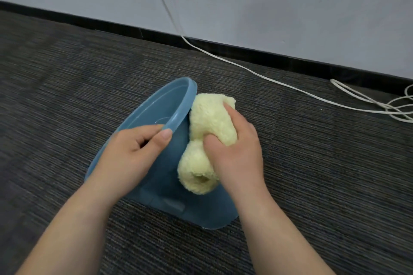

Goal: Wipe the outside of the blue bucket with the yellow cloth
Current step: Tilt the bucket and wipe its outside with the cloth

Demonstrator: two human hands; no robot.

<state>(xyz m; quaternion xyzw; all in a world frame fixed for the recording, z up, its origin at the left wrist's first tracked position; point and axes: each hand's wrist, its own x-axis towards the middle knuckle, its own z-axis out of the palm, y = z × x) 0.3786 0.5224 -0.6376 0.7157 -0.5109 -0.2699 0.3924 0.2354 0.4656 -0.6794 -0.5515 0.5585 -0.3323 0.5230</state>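
Dark carpet (pixel 67 96) fills the head view, a bucket (pixel 161 176) tipped on its side, mouth facing left. Left hand (pixel 131 152) pinches its rim. Right hand (pixel 237 152) clamps the cloth (pixel 210 118) against the bucket's upturned outer wall, lengthwise rim-to-base.

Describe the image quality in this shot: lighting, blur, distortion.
Head view: soft, even light, faint shadows on the carpet; wide-angle bending curves the skirting board; slight softness overall, fuzziest on the yellow cloth; mild sheen inside the blue bucket; left hand and right hand fairly sharp.
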